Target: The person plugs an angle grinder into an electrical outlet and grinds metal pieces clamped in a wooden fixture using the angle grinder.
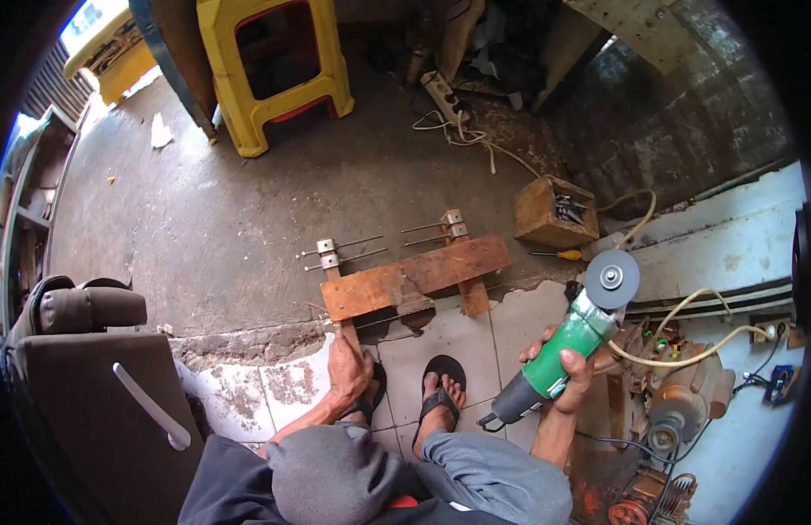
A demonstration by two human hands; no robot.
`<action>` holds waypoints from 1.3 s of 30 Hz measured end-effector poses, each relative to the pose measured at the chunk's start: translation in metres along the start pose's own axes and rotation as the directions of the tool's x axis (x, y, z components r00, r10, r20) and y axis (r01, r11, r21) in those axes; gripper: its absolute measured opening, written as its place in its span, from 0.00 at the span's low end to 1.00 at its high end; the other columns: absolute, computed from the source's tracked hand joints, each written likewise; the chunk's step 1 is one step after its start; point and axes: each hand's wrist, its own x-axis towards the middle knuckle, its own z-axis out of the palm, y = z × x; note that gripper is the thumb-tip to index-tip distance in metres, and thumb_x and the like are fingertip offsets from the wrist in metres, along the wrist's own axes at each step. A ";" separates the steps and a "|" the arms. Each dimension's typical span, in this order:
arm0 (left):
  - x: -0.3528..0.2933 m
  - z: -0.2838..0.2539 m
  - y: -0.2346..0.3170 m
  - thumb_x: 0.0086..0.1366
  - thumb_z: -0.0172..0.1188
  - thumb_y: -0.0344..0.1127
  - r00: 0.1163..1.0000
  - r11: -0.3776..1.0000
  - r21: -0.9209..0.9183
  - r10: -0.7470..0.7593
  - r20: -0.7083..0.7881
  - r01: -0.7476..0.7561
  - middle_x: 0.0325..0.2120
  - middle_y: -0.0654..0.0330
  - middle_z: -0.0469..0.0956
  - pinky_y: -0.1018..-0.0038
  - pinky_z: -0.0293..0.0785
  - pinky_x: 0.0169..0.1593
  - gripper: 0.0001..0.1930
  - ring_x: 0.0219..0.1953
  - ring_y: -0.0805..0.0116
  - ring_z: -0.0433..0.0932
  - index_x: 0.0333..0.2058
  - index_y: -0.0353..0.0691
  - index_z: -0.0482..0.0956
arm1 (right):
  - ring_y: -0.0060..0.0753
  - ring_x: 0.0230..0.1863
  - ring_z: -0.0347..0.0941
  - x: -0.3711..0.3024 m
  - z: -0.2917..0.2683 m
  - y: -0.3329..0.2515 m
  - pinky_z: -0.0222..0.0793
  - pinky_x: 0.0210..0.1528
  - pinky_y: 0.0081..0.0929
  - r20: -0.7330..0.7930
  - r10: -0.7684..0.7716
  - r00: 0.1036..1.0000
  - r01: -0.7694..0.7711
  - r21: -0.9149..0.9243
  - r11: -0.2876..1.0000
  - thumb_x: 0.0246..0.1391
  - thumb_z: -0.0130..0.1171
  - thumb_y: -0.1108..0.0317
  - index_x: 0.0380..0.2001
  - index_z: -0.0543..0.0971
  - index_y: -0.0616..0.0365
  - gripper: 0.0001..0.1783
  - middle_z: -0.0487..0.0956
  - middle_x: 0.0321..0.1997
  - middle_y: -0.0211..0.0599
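My right hand (pixel 573 378) is wrapped round the body of a green and black angle grinder (pixel 550 357). Its grey disc (pixel 626 273) points up and away, to the right of a wooden frame and apart from it. The frame has a reddish-brown crosspiece (pixel 462 264) lying over two narrower wooden bars. Small metal blocks (pixel 327 248) with thin rods through them sit at the far ends of both bars. My left hand (pixel 346 367) is closed on the near end of the left bar. Whether the grinder's disc is spinning cannot be told.
A wooden box (pixel 538 226) of metal pieces stands beyond the grinder, with a yellow-handled tool (pixel 569 255) beside it. Cables (pixel 712 350) and an electric motor (pixel 685 394) lie at right. A brown seat (pixel 90 376) stands at left, a yellow stool (pixel 335 79) at the back.
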 end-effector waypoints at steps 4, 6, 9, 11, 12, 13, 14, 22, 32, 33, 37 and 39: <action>0.054 -0.055 -0.027 0.56 0.62 0.30 0.946 0.965 0.204 0.216 -0.244 -0.168 0.35 0.34 0.81 0.49 0.78 0.39 0.35 0.34 0.35 0.81 0.63 0.27 0.66 | 0.42 0.32 0.79 -0.006 -0.009 -0.013 0.81 0.35 0.45 -0.017 -0.062 0.998 0.059 -0.142 0.988 0.47 0.66 0.60 0.53 0.71 0.68 0.33 0.77 0.40 0.46; 0.089 -0.124 0.030 0.61 0.61 0.32 0.942 0.939 0.325 0.204 -0.267 -0.111 0.26 0.41 0.82 0.50 0.78 0.32 0.24 0.28 0.39 0.82 0.58 0.38 0.75 | 0.42 0.31 0.79 -0.011 -0.018 -0.018 0.82 0.33 0.44 -0.031 -0.075 0.997 0.068 -0.183 0.981 0.46 0.67 0.61 0.51 0.71 0.69 0.32 0.77 0.40 0.46; 0.158 -0.195 0.064 0.67 0.61 0.38 0.805 0.865 0.416 0.448 -0.389 -0.281 0.28 0.45 0.85 0.54 0.78 0.30 0.16 0.28 0.47 0.85 0.52 0.45 0.81 | 0.40 0.30 0.80 -0.011 -0.023 -0.023 0.82 0.31 0.40 -0.084 -0.051 0.995 0.031 -0.224 0.974 0.45 0.67 0.62 0.51 0.72 0.70 0.32 0.77 0.38 0.45; 0.199 -0.227 0.098 0.65 0.65 0.41 0.815 0.858 0.438 0.444 -0.372 -0.268 0.33 0.49 0.87 0.58 0.81 0.37 0.17 0.31 0.52 0.87 0.52 0.46 0.81 | 0.38 0.30 0.80 -0.009 -0.022 -0.027 0.81 0.31 0.37 -0.095 -0.020 0.995 -0.010 -0.295 0.955 0.45 0.68 0.64 0.49 0.73 0.68 0.29 0.78 0.36 0.43; 0.211 -0.245 0.123 0.64 0.65 0.40 0.815 0.870 0.378 0.454 -0.359 -0.318 0.34 0.50 0.87 0.57 0.79 0.44 0.18 0.33 0.51 0.87 0.51 0.44 0.80 | 0.36 0.29 0.81 -0.008 -0.024 -0.027 0.80 0.31 0.33 -0.098 0.016 0.995 -0.050 -0.351 0.935 0.44 0.68 0.65 0.47 0.74 0.66 0.26 0.78 0.34 0.42; 0.229 -0.254 0.136 0.64 0.64 0.40 0.796 0.846 0.382 0.503 -0.338 -0.372 0.35 0.49 0.86 0.56 0.77 0.47 0.18 0.35 0.49 0.86 0.51 0.43 0.80 | 0.34 0.28 0.81 -0.006 -0.027 -0.027 0.79 0.32 0.31 -0.090 0.084 0.992 -0.114 -0.411 0.905 0.44 0.70 0.66 0.44 0.76 0.65 0.24 0.79 0.32 0.40; 0.254 -0.257 0.144 0.64 0.65 0.41 0.762 0.807 0.425 0.559 -0.326 -0.410 0.36 0.48 0.85 0.55 0.77 0.46 0.18 0.39 0.48 0.85 0.50 0.42 0.80 | 0.34 0.28 0.81 -0.006 -0.030 -0.025 0.79 0.32 0.31 -0.090 0.079 0.993 -0.109 -0.412 0.905 0.44 0.70 0.66 0.44 0.76 0.65 0.24 0.79 0.32 0.40; 0.381 -0.254 0.197 0.64 0.65 0.44 0.889 0.739 0.537 0.455 0.046 -0.406 0.41 0.46 0.85 0.54 0.76 0.51 0.19 0.45 0.45 0.84 0.48 0.38 0.81 | 0.32 0.27 0.79 -0.021 -0.056 -0.005 0.78 0.34 0.31 -0.156 0.289 0.944 -0.329 -0.468 0.820 0.41 0.72 0.64 0.39 0.78 0.64 0.22 0.80 0.29 0.38; 0.483 -0.191 0.206 0.63 0.68 0.51 0.863 0.773 0.466 0.504 -0.038 -0.431 0.39 0.45 0.85 0.58 0.78 0.48 0.25 0.43 0.46 0.84 0.47 0.34 0.84 | 0.37 0.27 0.81 -0.024 -0.073 0.002 0.80 0.31 0.34 -0.208 0.288 0.935 -0.352 -0.438 0.827 0.41 0.71 0.67 0.44 0.74 0.67 0.27 0.78 0.33 0.41; 0.487 -0.192 0.208 0.61 0.68 0.56 0.856 0.756 0.456 0.517 0.023 -0.469 0.37 0.46 0.86 0.59 0.79 0.48 0.26 0.44 0.46 0.85 0.44 0.36 0.85 | 0.37 0.27 0.81 -0.027 -0.074 0.003 0.80 0.31 0.34 -0.204 0.304 0.930 -0.365 -0.440 0.820 0.40 0.71 0.67 0.44 0.74 0.67 0.27 0.78 0.33 0.41; 0.491 -0.205 0.199 0.57 0.69 0.62 0.808 0.724 0.418 0.588 0.043 -0.549 0.31 0.50 0.86 0.60 0.80 0.45 0.28 0.40 0.48 0.86 0.37 0.38 0.88 | 0.37 0.27 0.81 -0.024 -0.078 0.001 0.80 0.31 0.34 -0.209 0.320 0.924 -0.379 -0.401 0.834 0.40 0.70 0.67 0.44 0.75 0.67 0.27 0.78 0.33 0.42; 0.476 -0.220 0.184 0.57 0.70 0.62 0.813 0.752 0.390 0.582 -0.013 -0.532 0.30 0.50 0.86 0.60 0.79 0.43 0.28 0.37 0.51 0.86 0.37 0.38 0.88 | 0.37 0.27 0.81 -0.019 -0.086 -0.004 0.81 0.31 0.34 -0.170 0.352 0.920 -0.391 -0.375 0.841 0.40 0.70 0.67 0.45 0.74 0.67 0.27 0.79 0.33 0.42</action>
